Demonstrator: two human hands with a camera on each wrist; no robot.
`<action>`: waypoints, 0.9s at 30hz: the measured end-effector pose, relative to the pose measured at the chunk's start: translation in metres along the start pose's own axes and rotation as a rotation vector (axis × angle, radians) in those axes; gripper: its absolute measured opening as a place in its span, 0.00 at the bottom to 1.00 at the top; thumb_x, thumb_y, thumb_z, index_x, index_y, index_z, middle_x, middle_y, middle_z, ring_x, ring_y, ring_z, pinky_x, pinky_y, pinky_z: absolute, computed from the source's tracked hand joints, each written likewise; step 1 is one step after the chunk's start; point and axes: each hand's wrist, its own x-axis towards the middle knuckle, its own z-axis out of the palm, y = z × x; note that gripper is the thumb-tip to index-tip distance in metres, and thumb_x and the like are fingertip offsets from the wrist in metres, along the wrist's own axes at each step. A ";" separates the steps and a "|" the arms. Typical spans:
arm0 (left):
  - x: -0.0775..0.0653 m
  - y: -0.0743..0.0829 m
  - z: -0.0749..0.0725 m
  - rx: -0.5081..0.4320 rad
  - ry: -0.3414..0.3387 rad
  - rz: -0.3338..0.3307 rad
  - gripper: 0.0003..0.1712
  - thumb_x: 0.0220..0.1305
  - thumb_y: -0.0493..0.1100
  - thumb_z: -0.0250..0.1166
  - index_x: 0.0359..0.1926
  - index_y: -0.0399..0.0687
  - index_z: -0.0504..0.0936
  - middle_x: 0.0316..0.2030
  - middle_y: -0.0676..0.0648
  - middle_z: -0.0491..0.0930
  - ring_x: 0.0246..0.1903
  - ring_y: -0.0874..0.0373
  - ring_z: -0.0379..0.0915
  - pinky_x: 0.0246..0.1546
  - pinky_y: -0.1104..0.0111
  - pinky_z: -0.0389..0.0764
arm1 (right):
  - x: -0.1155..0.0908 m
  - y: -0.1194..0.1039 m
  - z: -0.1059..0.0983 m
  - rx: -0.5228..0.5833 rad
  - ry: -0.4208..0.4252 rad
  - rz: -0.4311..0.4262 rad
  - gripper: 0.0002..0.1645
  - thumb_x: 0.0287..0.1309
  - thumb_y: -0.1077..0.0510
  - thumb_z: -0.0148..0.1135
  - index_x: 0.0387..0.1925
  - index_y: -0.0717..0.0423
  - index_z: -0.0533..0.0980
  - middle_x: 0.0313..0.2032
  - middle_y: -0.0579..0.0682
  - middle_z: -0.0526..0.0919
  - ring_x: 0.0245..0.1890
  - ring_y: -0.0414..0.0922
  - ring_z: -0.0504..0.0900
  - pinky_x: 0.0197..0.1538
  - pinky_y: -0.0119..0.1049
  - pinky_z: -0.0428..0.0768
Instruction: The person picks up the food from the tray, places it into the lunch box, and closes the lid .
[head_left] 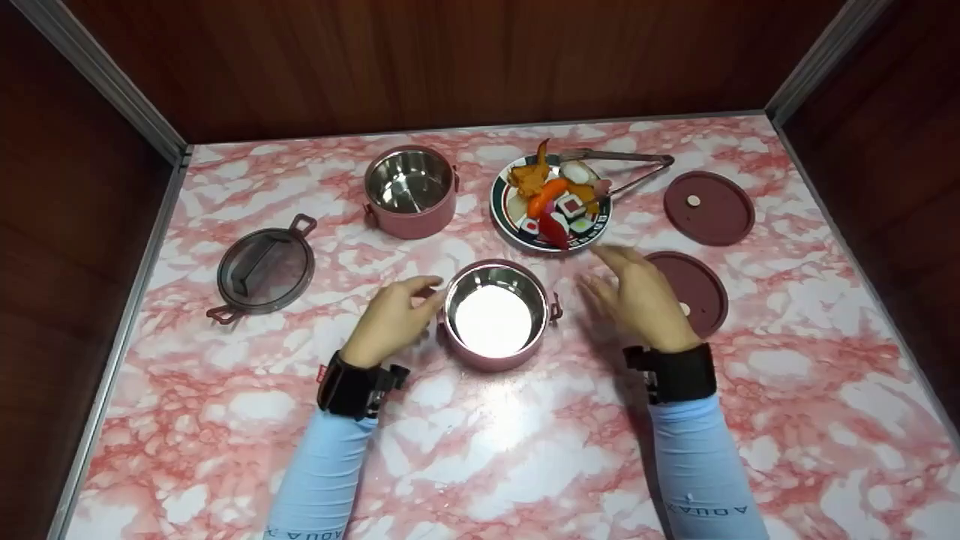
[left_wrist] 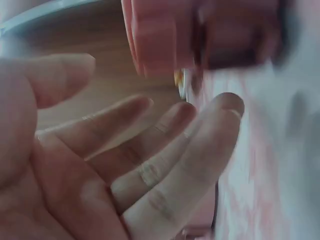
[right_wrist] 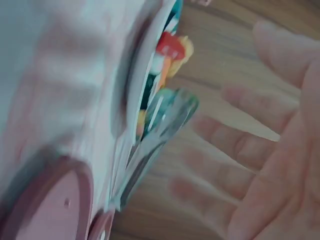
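Near pot (head_left: 491,319) upright at center, uncovered, probably set there so either hand reaches. My left hand (head_left: 394,319) just beside its left side, fingers loosely bent, gripping nothing. My right hand (head_left: 637,300), right of center, fingers spread, also holding nothing, near plate (head_left: 498,214) of food (head_left: 551,196). Tongs (head_left: 622,155) rest on plate, tips among food (handy parking spot, I judge). Second pot (head_left: 412,221), upper center; see-through lid (head_left: 281,277), left, off pots, likely for access.
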 end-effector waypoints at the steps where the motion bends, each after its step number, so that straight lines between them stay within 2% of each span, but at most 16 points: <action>1: 0.000 0.001 0.003 -0.005 -0.004 -0.002 0.25 0.71 0.50 0.61 0.62 0.40 0.77 0.48 0.43 0.84 0.30 0.49 0.83 0.39 0.59 0.80 | 0.001 -0.002 0.002 0.032 -0.002 -0.013 0.28 0.68 0.50 0.61 0.64 0.60 0.74 0.59 0.62 0.77 0.59 0.60 0.75 0.62 0.56 0.70; 4: 0.001 0.003 0.008 0.021 -0.001 0.003 0.24 0.70 0.47 0.62 0.61 0.39 0.78 0.45 0.43 0.85 0.42 0.52 0.82 0.49 0.61 0.78 | 0.003 -0.010 0.008 0.120 -0.040 -0.034 0.23 0.68 0.53 0.61 0.59 0.62 0.78 0.52 0.59 0.83 0.49 0.54 0.83 0.54 0.51 0.77; 8: 0.001 0.003 0.011 0.018 -0.011 -0.004 0.25 0.68 0.43 0.64 0.63 0.36 0.76 0.47 0.40 0.85 0.50 0.51 0.80 0.53 0.60 0.77 | 0.004 -0.019 0.017 0.165 -0.108 -0.039 0.22 0.69 0.53 0.61 0.57 0.62 0.80 0.52 0.57 0.83 0.49 0.51 0.83 0.54 0.48 0.78; 12: 0.002 0.002 0.012 -0.013 -0.018 0.017 0.25 0.68 0.41 0.64 0.63 0.33 0.75 0.50 0.37 0.83 0.50 0.51 0.80 0.53 0.61 0.77 | 0.004 -0.025 0.025 0.165 -0.147 -0.049 0.20 0.69 0.52 0.61 0.54 0.60 0.82 0.51 0.55 0.84 0.51 0.49 0.82 0.55 0.47 0.77; 16: 0.003 0.002 0.015 -0.019 -0.007 0.029 0.25 0.69 0.41 0.63 0.63 0.33 0.75 0.53 0.38 0.81 0.53 0.51 0.78 0.56 0.61 0.75 | 0.004 -0.026 0.027 0.166 -0.157 -0.055 0.18 0.69 0.53 0.60 0.52 0.59 0.83 0.49 0.54 0.85 0.48 0.49 0.82 0.53 0.46 0.77; 22: 0.006 0.003 0.021 0.014 0.033 0.007 0.23 0.70 0.43 0.63 0.62 0.37 0.77 0.55 0.40 0.80 0.57 0.51 0.74 0.60 0.60 0.72 | 0.002 -0.023 0.025 0.163 -0.194 -0.032 0.18 0.70 0.54 0.59 0.53 0.60 0.82 0.48 0.56 0.85 0.48 0.50 0.82 0.53 0.47 0.77; 27: 0.008 0.004 0.026 -0.013 0.069 -0.020 0.20 0.70 0.43 0.63 0.58 0.37 0.81 0.49 0.43 0.84 0.50 0.54 0.78 0.54 0.61 0.75 | 0.002 -0.023 0.024 0.139 -0.212 -0.025 0.19 0.70 0.53 0.59 0.54 0.62 0.81 0.49 0.57 0.85 0.49 0.50 0.82 0.53 0.47 0.77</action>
